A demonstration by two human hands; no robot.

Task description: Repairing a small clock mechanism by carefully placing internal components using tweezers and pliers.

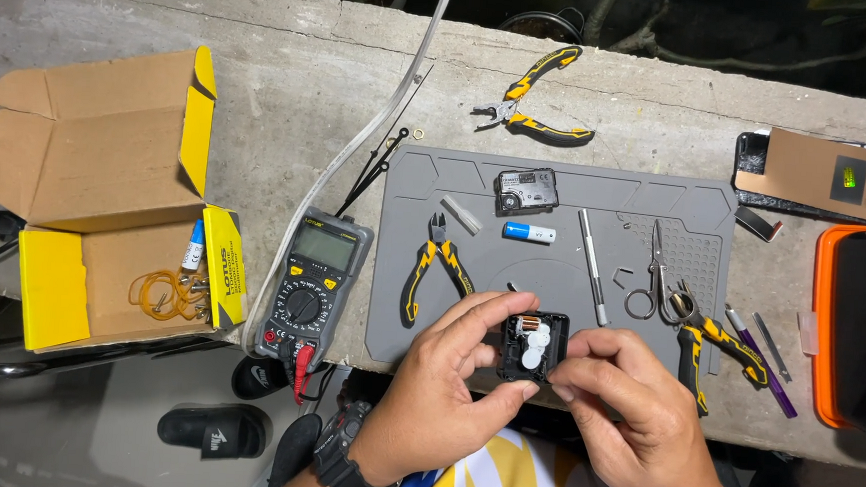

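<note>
The person's two hands are bare, with no gloves and no rings to see. On the wrist of the left hand (434, 394) sits a chunky black wristwatch (340, 455) with a wide strap. The right hand (633, 406) wears nothing. At 6 o'clock shows a garment (509, 479) in yellow, white and blue.

I see a black clock movement (533, 347) with white gears, a grey mat (556, 196), yellow-and-black pliers (534, 99), a yellow-lined brown carton (95, 193), and an orange-rimmed black case (863, 330) on the right.
</note>
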